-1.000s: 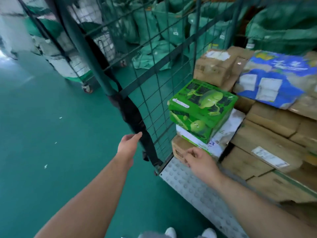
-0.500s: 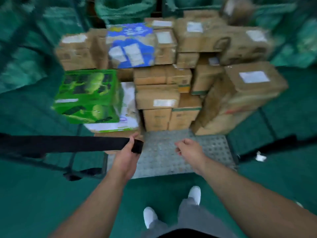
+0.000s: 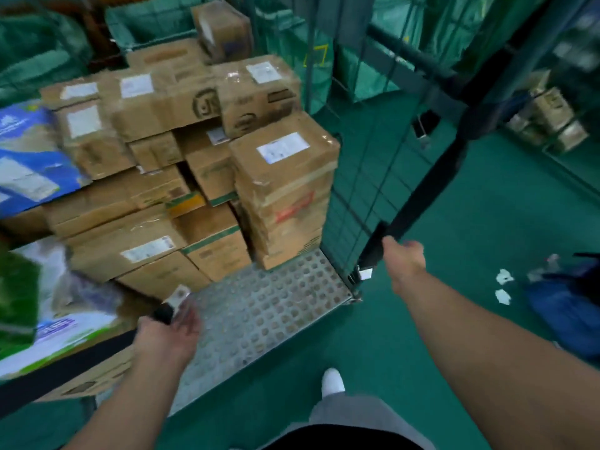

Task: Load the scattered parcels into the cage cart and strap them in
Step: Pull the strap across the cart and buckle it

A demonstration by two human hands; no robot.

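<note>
The cage cart's studded metal floor (image 3: pixel 259 316) holds a tall stack of brown cardboard parcels (image 3: pixel 279 177), with a blue-printed box (image 3: pixel 26 157) and a green box (image 3: pixel 16 297) at the left. My left hand (image 3: pixel 165 336) grips the end of a black strap (image 3: pixel 65 368) that runs in from the left across the cart's open front. My right hand (image 3: pixel 404 259) grips a second black strap (image 3: pixel 431 186) hanging down from the green mesh side panel (image 3: pixel 363 177) on the right.
Green floor lies in front of the cart, with my white shoe (image 3: pixel 332 381) on it. Scraps of white paper (image 3: pixel 503 284) and a dark blue bag (image 3: pixel 565 297) lie on the floor at the right. Green sacks (image 3: pixel 156 21) stand behind the cart.
The view has swung right. My left hand still holds the left strap, pulled further across the front. My right hand, empty before, has reached right and taken hold of the strap at the right panel.
</note>
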